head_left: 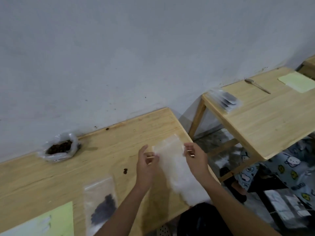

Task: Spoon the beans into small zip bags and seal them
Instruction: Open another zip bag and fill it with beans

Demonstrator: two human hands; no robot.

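Two hands meet at centre frame over a wooden table [119,142]. At left, an open plastic bag of beans [58,148] sits by the wall; at lower left lies a small zip bag [100,206] with dark beans inside. The left hand [146,165] and right hand [196,160] each pinch a side edge of an empty zip bag [175,167] — blurred. At upper right, a spoon [256,86] rests on another table [265,120].
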